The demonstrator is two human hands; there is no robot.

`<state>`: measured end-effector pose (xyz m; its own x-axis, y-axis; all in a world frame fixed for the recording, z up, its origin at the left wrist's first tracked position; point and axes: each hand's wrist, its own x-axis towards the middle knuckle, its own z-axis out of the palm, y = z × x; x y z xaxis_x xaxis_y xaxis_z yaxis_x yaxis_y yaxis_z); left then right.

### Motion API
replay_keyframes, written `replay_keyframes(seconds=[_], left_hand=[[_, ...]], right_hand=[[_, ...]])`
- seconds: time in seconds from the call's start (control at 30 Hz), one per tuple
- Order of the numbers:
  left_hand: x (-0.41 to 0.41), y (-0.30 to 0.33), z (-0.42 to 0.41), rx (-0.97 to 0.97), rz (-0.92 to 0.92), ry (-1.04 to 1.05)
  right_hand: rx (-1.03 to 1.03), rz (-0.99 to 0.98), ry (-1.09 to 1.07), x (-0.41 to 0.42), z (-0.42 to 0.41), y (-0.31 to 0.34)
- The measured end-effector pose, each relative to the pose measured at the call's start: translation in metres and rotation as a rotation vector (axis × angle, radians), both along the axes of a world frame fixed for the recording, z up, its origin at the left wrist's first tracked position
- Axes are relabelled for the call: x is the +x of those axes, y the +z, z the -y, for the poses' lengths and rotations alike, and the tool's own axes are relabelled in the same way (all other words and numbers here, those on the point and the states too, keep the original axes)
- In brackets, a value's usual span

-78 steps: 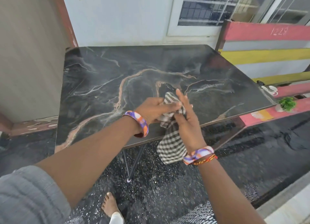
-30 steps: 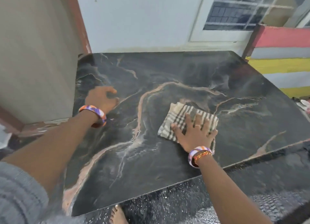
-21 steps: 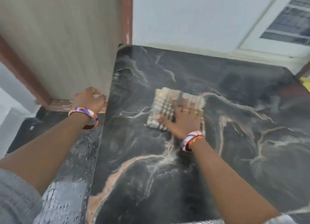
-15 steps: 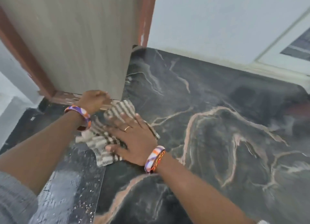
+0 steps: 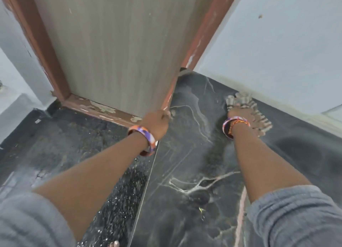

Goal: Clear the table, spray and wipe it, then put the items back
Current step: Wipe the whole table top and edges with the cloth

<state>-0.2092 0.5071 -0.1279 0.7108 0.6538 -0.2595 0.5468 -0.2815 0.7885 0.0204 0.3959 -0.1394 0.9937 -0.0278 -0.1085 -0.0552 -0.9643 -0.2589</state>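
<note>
The black marble-pattern table (image 5: 187, 174) fills the lower right of the head view, its top bare apart from the cloth. My right hand (image 5: 243, 117) lies flat on a checked beige-and-brown cloth (image 5: 239, 100) and presses it onto the table's far edge, against the white wall. The hand and cloth are blurred. My left hand (image 5: 157, 123) is curled at the table's left edge near its far corner and holds that edge. Both wrists wear patterned bangles.
A grey wood-grain door (image 5: 120, 43) in a chipped red-brown frame (image 5: 203, 33) stands directly behind the table's far left corner. A white wall (image 5: 286, 52) runs along the table's far side. Dark speckled floor (image 5: 74, 145) lies to the left, with my toes (image 5: 114, 244) at the bottom.
My right hand has slid the cloth from the table's left edge to the far edge by the wall. My left hand has stayed at the left edge. The view has swung left.
</note>
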Motion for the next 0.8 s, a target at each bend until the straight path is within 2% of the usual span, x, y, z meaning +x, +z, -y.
replay_keyframes(seconds=[0.1, 0.2, 0.3, 0.37, 0.43, 0.5, 0.6, 0.8], left_hand=[[0.009, -0.007, -0.002, 0.048, -0.047, 0.005], [0.009, -0.005, -0.006, -0.013, -0.030, -0.005], [0.006, 0.000, -0.003, -0.092, 0.000, 0.008], [0.000, -0.001, -0.004, -0.153, 0.008, 0.016], [-0.015, -0.002, -0.008, -0.234, -0.001, 0.048], [-0.034, -0.004, -0.008, -0.237, 0.005, 0.133], [-0.058, -0.005, 0.004, -0.118, -0.036, 0.235], [-0.108, 0.009, 0.059, 0.080, -0.090, 0.174]], right_hand=[[-0.039, 0.031, 0.109, -0.006, -0.021, 0.009], [-0.168, 0.125, 0.436, -0.032, -0.059, 0.009], [-0.128, 0.073, 0.779, -0.071, -0.098, 0.010], [-0.095, 0.035, 0.902, -0.091, -0.106, 0.015], [-0.064, -0.003, 0.923, -0.103, -0.099, 0.017], [-0.051, -0.038, 0.913, -0.117, -0.082, 0.017], [-0.068, -0.050, 0.919, -0.151, -0.052, 0.017], [-0.090, -0.021, 0.960, -0.236, 0.030, 0.015]])
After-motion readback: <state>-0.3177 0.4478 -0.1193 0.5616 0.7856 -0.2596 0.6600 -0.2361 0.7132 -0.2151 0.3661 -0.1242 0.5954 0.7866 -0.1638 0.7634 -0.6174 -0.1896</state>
